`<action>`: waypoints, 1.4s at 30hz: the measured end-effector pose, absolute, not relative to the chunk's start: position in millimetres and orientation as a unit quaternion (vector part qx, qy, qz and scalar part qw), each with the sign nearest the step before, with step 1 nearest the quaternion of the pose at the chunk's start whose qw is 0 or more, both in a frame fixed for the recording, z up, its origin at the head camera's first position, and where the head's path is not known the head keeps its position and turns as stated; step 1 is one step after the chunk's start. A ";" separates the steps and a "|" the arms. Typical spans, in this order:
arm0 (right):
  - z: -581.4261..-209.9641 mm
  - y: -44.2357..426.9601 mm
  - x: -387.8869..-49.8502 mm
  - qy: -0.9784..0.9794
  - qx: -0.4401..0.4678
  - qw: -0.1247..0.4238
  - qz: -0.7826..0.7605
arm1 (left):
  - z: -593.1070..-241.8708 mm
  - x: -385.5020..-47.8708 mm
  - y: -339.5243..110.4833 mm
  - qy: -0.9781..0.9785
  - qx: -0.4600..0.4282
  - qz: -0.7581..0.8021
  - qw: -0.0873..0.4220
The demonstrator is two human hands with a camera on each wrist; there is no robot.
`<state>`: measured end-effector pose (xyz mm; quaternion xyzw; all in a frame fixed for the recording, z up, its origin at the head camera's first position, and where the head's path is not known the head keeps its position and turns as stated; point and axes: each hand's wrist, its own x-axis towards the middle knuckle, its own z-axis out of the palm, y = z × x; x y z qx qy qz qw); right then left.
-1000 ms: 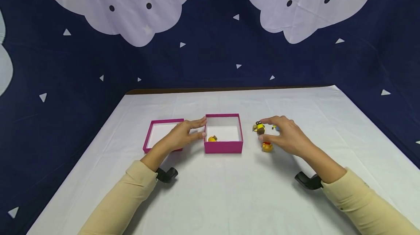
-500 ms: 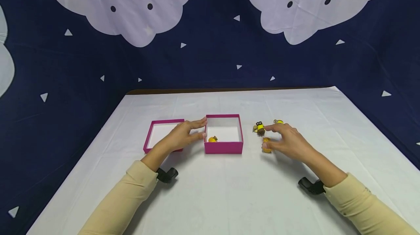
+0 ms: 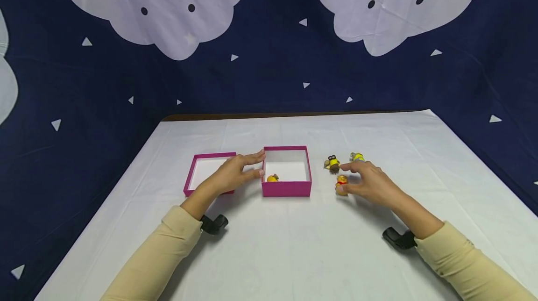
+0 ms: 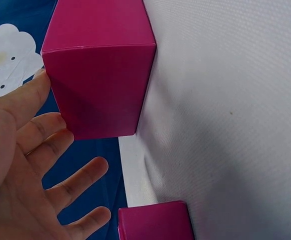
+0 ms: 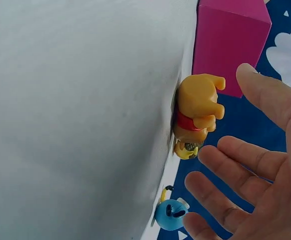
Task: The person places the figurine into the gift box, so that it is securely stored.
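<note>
Against the left wall of an uncovered magenta box rests my left hand, its thumb and fingertips on the box edge in the left wrist view. A small yellow figure lies inside, in the near left corner. My right hand hovers with fingers spread beside an orange bear figure in red; the right wrist view shows a gap between this hand and the bear. Left of the index fingertip is a yellow-and-brown figure. Behind the hand is a yellow-and-blue figure, partly hidden.
A shallow magenta-rimmed lid lies left of the box, partly covered by my left hand and wrist. White cloth covers the table. Beyond its far edge hangs a dark blue backdrop with clouds and small triangles.
My right hand has shifted slightly right and nearer, uncovering more of the yellow-and-blue figure. The bear has turned, now showing its head and red front. My left hand has stayed at the box.
</note>
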<state>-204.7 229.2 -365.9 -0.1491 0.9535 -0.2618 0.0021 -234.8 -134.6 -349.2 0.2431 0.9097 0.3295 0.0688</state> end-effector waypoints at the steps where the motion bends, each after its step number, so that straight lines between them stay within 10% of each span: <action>1: -366.3 229.7 -204.7 0.954 -0.151 0.002 -0.260 | -349.4 -235.0 -134.7 0.910 0.242 0.329 0.069; 42: -375.4 237.5 -209.6 0.949 -0.189 0.007 -0.253 | -347.5 -234.3 -134.2 0.911 0.239 0.327 0.075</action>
